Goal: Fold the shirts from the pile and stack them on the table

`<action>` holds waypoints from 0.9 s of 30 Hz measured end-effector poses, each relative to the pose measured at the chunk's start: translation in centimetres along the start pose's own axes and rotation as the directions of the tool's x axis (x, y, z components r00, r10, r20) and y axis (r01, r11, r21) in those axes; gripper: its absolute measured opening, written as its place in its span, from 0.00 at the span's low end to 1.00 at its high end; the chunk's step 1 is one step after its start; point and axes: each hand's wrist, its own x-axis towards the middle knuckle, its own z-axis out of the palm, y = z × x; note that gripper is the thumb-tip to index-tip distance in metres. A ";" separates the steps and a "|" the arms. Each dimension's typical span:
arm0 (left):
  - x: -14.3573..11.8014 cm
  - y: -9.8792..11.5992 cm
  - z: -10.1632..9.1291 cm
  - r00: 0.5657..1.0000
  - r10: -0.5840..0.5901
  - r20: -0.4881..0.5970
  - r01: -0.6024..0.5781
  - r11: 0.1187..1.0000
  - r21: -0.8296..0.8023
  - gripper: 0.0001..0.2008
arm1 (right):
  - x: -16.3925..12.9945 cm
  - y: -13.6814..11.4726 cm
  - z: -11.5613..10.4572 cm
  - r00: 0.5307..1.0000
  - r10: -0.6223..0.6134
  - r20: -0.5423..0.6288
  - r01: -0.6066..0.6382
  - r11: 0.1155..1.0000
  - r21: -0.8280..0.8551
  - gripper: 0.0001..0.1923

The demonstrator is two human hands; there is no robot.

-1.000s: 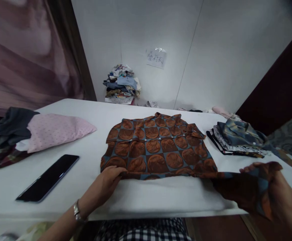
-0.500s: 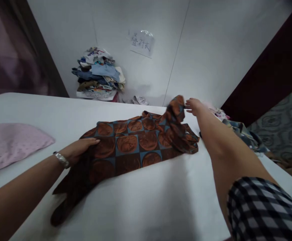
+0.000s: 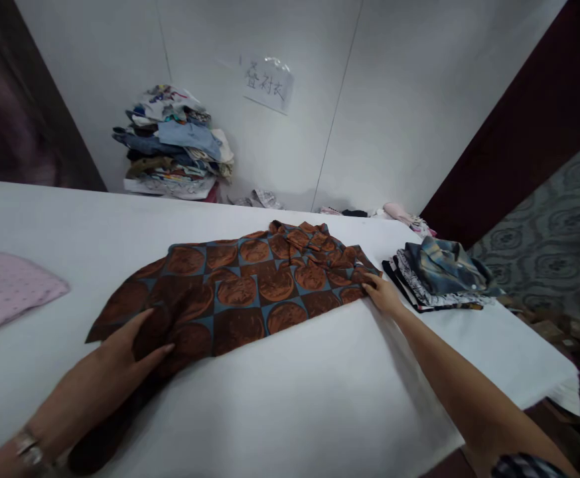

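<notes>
Down from mid-air, the right hand point(image 3: 383, 295) now presses the shirt point(image 3: 243, 289) at right of centre. Left hand point(image 3: 121, 345) flattens its lower-left end on the desk point(image 3: 294, 398), fingers open. Smoothing stage, I'd judge; folding needs an edge gripped.

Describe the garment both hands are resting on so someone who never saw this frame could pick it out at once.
Start at the white table that fills the lower frame. In its middle lies a shirt, spread flat, with the left hand pressing its near corner and the right hand at its far edge. Unlike the pink cloth and the folded stack, it bears rust-orange discs on a blue-brown check.
</notes>
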 end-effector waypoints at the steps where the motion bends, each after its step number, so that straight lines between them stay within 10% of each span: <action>1: -0.3 0.4 0.2 0.999 0.026 0.027 -0.026 1.000 0.004 0.34 | 0.5 0.4 -0.1 0.999 0.048 -0.016 -0.048 0.999 -0.003 0.15; 8: 0.7 0.5 -0.6 1.000 0.014 0.004 -0.014 0.997 -0.076 0.29 | 2.0 1.5 -2.0 0.989 0.146 -0.011 -0.146 0.989 -0.007 0.13; 19: -1.5 -2.6 -2.8 0.985 0.048 0.167 0.013 0.938 -0.346 0.27 | -5.7 2.9 -5.2 0.982 0.154 0.112 -0.144 0.985 -0.091 0.18; 27: -2.2 -0.3 -3.5 1.000 -0.007 0.009 0.009 0.976 -0.218 0.28 | -8.2 2.6 -5.2 0.983 0.152 0.098 -0.138 0.981 -0.139 0.23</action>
